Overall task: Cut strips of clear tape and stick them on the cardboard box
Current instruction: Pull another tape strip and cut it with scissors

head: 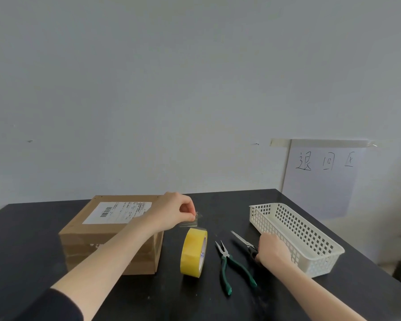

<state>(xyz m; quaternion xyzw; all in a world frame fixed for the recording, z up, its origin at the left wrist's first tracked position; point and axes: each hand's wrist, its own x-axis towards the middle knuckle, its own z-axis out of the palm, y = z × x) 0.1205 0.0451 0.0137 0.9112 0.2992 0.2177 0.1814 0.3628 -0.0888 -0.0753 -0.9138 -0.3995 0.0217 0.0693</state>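
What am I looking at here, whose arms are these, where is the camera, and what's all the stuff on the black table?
There is no machine: a person wears a camera on the head, so you see their own arms from above. On the black table sit a cardboard box, a yellowish tape roll, green-handled pliers, scissors and a white basket. The left hand pinches a bit of clear tape just above the roll. The right hand grips the scissors' handles.

Green-handled pliers (225, 255) near white basket (322, 265) on black table (21, 239)
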